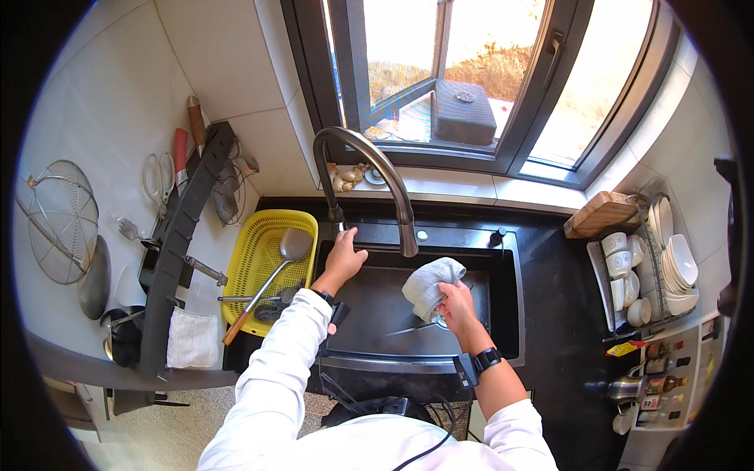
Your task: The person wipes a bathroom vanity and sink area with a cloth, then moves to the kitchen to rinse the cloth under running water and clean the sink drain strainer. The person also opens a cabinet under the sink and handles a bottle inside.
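Observation:
My right hand [456, 306] grips a crumpled light grey cloth [433, 285] above the right part of a dark kitchen sink [377, 309]. At the base of the gooseneck faucet [356, 138] is my left hand [343, 262], its fingers at the lower part near the handle. Whether those fingers close around the handle is hard to see. The faucet's spray head [406, 238] points down over the sink's back edge, and no water shows beneath it. Behind the cloth, the drain is partly hidden.
A yellow plastic basket [268, 218] left of the sink holds a wok spatula [296, 244]. On the right stand a dish rack [615, 332] with cups and bowls, a wooden cutting board [604, 215] and a metal pot [625, 388]. A wall rack [177, 247] carries utensils. Ginger [347, 176] lies on the windowsill.

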`<state>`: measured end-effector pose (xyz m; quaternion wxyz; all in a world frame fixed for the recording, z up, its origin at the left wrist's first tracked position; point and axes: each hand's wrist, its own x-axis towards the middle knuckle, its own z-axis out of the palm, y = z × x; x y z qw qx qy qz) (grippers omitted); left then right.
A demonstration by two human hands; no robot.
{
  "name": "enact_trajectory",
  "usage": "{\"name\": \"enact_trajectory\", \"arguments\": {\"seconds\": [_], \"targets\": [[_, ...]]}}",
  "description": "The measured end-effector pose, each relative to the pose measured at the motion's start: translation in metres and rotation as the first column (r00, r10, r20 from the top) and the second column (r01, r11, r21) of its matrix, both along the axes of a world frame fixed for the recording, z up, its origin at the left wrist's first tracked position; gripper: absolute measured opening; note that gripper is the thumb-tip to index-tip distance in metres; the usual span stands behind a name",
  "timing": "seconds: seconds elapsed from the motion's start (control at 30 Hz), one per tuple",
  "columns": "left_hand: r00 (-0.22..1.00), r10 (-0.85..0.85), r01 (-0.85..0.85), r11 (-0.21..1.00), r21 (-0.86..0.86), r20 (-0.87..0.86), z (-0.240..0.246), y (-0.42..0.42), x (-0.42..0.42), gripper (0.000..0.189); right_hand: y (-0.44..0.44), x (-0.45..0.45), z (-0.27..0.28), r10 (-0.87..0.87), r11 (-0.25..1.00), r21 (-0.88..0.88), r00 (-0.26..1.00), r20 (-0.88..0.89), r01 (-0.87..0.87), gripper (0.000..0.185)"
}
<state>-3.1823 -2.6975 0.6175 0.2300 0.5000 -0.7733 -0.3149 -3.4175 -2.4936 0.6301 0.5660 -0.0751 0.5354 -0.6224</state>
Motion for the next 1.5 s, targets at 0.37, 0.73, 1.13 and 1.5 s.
{"name": "enact_trajectory", "arguments": {"seconds": [0.37, 0.73, 1.13, 1.5], "targets": [[0.969, -0.166, 0.172, 0.985, 0.017, -0.18, 0.008, 0.052, -0.028, 0.067, -0.058, 0.012, -0.017, 0.305, 0.951, 0.016, 0.934, -0.188, -0.307, 0.034], [0.881, -0.109, 0.355, 0.796, 0.49, -0.46, 0.035, 0.055, -0.077, 0.052, -0.07, 0.014, 0.055, 0.373, 0.897, -0.168, 0.904, -0.211, -0.409, 0.021], [0.818, -0.049, 0.377, 0.799, 0.469, -0.574, 0.023, 0.062, -0.103, 0.124, -0.071, 0.011, 0.054, 0.259, 0.935, -0.182, 0.937, -0.235, -0.304, 0.016], [0.837, -0.169, 0.472, 0.705, 0.53, -0.52, 0.031, 0.066, -0.096, 0.072, -0.071, 0.007, 0.04, 0.073, 0.98, -0.161, 0.962, -0.265, -0.119, 0.019]]}}
